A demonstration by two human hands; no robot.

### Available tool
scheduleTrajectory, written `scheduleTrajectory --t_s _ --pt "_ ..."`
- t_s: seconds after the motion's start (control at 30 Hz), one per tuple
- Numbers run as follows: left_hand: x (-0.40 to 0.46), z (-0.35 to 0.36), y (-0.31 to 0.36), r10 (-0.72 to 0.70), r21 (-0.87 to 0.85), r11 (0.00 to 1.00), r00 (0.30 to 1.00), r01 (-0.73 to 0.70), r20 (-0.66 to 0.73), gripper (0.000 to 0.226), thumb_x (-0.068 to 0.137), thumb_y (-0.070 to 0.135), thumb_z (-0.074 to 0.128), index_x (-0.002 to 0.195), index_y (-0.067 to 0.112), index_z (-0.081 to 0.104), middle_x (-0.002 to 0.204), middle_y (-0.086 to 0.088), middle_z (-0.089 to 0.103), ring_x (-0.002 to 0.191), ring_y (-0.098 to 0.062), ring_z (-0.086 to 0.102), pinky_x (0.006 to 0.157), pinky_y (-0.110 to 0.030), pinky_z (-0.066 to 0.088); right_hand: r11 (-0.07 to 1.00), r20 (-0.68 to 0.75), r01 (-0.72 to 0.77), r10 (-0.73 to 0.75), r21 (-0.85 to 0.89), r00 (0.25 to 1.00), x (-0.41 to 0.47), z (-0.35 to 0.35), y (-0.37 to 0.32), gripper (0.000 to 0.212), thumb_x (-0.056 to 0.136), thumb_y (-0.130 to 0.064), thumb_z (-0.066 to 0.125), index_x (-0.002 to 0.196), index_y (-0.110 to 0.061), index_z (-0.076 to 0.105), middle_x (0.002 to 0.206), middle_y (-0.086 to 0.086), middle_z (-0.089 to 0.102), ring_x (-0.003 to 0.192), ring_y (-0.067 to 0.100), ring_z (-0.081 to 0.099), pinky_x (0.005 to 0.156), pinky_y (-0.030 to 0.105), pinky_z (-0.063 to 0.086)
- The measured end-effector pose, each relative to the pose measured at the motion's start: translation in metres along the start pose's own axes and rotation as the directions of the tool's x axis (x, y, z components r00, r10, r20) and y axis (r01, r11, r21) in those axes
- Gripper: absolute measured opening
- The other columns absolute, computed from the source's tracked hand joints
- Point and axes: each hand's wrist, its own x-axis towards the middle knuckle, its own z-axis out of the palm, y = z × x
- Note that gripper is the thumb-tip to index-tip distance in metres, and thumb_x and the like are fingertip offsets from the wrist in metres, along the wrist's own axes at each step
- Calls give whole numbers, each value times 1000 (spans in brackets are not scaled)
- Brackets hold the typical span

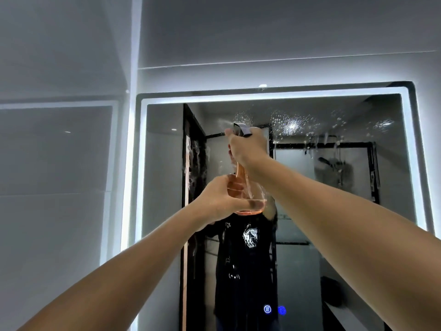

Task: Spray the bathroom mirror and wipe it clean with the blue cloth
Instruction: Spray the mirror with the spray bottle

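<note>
Both hands clamp the spray bottle (245, 194): right hand (248, 145) at the trigger, left hand (220, 199) round its base. Droplets dot the mirror (358, 187) along its top edge. Wiping remains; no cloth is visible.

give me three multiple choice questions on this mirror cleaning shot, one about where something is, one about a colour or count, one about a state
1. Where on the mirror are the spray droplets?
A. along the top part of the glass
B. along the bottom edge
C. only in the lower left corner

2. How many lit blue touch icons show near the bottom of the mirror?
A. none
B. two
C. five

3. What is the state of the spray bottle?
A. standing alone on a shelf
C. lying on its side
B. held up in both hands

Key: 1 A, the droplets and runs sit just under the upper lit border; 2 B, two round blue icons glow side by side; 3 B, the right hand grips the trigger head while the left hand grips the clear body.
</note>
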Motion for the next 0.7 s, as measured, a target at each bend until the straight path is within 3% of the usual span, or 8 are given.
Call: scheduleTrajectory --t_s 0.13,0.23,0.33,0.43,0.57,0.7 --pt "-3 -6 -3 4 4 1000 1000 -4 0 56 64 35 88 109 27 56 105 10 69 99 -4 65 85 -19 46 1000 -20 2 -2 -6 1000 -3 7 -1 20 90 -29 63 82 -11 62 77 8 62 65 24 57 72 44 56" --pt "-5 -10 -5 -8 18 1000 1000 8 -6 59 64 35 87 114 24 56 105 11 68 98 -4 64 83 -18 47 1000 -23 0 0 -17 1000 -5 13 -2 21 89 -28 63 78 -11 62 80 11 65 67 27 60 74 48 57" --pt "-7 -15 -8 -19 46 999 1000 20 -13 62 64 37 87 116 21 57 107 7 67 101 -8 64 91 -25 49 999 10 2 -1 -32 1000 -6 17 -2 22 89 -28 61 85 -7 65 89 15 70 68 25 60 76 50 58" --pt "-11 -21 -12 -25 32 999 1000 25 -16 63 64 35 87 117 19 57 107 5 69 102 -11 65 98 -33 49 998 56 12 -8 -59 998 -8 21 -2 24 91 -28 59 84 -5 64 80 9 64 64 19 53 68 40 56" --pt "-15 -32 -16 -27 36 999 999 28 -31 62 65 33 87 118 17 58 108 4 71 102 -11 67 100 -34 49 994 102 59 -50 -92 994 -10 33 -8 23 91 -28 59 76 -11 56 68 2 52 53 13 43 48 24 33" --pt "-20 -43 -18 -22 24 999 999 23 -31 44 70 25 85 106 22 59 105 3 70 98 -10 66 87 -23 51 993 118 71 -60 -94 991 -11 48 -10 36 93 -30 59 62 -16 49 59 -2 48 49 11 40 48 24 29"
